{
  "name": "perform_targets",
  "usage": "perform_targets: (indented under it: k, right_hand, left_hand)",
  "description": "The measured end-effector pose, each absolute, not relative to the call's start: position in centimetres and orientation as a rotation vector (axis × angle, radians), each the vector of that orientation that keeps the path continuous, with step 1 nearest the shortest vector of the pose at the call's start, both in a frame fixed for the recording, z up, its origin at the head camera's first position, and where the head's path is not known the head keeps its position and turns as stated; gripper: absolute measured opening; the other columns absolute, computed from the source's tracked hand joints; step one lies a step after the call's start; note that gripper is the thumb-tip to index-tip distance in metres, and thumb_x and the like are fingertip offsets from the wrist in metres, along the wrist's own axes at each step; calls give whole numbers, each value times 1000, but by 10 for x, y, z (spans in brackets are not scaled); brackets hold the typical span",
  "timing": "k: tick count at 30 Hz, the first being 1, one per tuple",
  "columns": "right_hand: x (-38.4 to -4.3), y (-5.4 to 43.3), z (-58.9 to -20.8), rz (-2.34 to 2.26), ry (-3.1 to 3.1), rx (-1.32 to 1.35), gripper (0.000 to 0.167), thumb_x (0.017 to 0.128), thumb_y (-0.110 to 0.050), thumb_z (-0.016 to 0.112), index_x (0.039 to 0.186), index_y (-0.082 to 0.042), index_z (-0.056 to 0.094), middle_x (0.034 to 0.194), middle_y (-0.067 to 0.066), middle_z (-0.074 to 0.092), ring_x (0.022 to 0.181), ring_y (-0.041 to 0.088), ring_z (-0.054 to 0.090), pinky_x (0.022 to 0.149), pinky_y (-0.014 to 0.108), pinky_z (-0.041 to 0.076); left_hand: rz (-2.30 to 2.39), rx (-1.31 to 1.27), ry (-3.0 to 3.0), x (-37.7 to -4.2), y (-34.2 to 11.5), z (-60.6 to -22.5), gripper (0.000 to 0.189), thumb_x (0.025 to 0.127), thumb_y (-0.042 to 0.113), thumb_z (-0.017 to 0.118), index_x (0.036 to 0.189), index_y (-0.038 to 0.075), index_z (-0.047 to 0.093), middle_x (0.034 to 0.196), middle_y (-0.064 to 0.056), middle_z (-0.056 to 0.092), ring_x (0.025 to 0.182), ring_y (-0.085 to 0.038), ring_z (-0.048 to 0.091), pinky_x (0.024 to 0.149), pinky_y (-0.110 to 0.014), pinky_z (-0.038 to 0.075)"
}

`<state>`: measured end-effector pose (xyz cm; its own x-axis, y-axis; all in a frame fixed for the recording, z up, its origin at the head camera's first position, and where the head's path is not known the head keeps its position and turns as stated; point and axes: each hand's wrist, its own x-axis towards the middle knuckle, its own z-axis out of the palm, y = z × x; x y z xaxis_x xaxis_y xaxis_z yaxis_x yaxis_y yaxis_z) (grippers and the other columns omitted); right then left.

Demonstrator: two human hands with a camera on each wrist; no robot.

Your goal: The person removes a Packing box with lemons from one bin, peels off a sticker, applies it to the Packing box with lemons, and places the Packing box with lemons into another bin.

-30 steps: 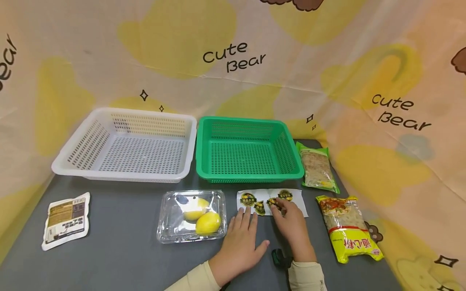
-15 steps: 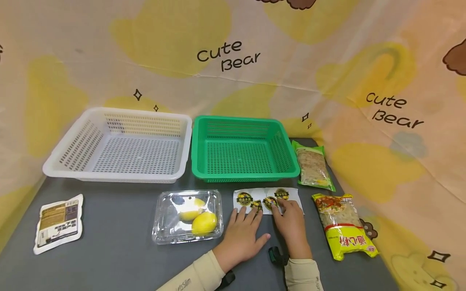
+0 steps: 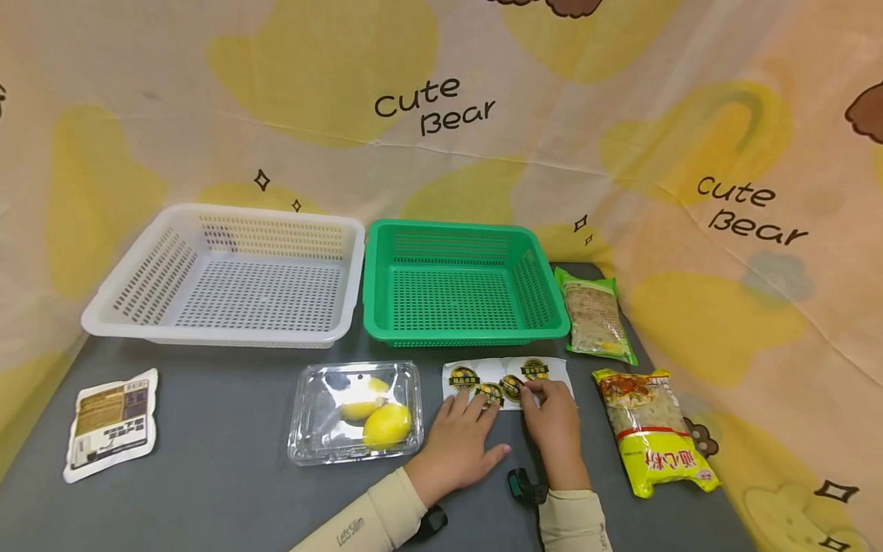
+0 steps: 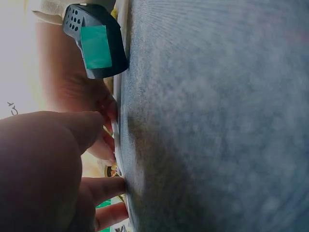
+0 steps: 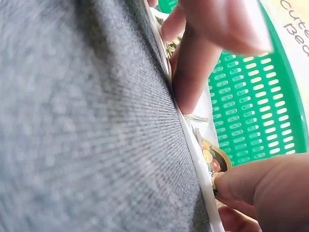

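the left hand [image 3: 457, 451] rests straight fingers on the near edge of the white label sheet [image 3: 494, 371], which lies nearer the right edge of the gray table [image 3: 221, 429] than the left; the right hand [image 3: 553, 433] pinches a round label [image 3: 510, 387].

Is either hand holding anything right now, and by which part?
The right hand pinches a round sticker by its edge nearest that hand. The left hand grips nothing; it touches the sticker sheet.
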<state>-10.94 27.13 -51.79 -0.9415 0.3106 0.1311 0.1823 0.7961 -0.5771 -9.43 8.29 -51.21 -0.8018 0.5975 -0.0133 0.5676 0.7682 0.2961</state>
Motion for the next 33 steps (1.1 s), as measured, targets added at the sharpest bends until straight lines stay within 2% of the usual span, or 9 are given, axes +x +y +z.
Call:
perform_targets:
  k: [5,11,20,33]
  right_hand:
    - [-109,272,-520,870,-2765,-399,21,101,-18,70,110,-2,79,101,15,64,84,30,56,72,49,45]
    - [-110,275,-522,866,-2747,-386,19,101,-19,70,107,-3,79,95,12,61,80,28,54,69,45,42]
    - [-113,274,-521,869,-2748,-390,21,102,-20,69,106,-2,80,95,13,62,80,28,53,69,45,41]
    - [-112,273,-520,840,-2766,-400,24,104,-20,67,104,1,78,94,14,61,81,31,54,71,47,43]
  left_hand:
    - [427,937,2834,-92,81,-510,69,105,60,56,159,17,51,162,-7,45,156,-33,29,121,-54,32]
    - [412,953,2868,-93,82,-508,69,105,61,55,158,17,53,158,-6,49,151,-33,36,118,-54,35]
    - [384,958,2882,-101,83,-510,68,105,63,53,158,21,53,151,-4,51,144,-28,41,113,-52,38]
    - [381,921,2847,-103,86,-505,64,105,58,58,158,23,53,153,-5,50,142,-27,42,111,-53,39]
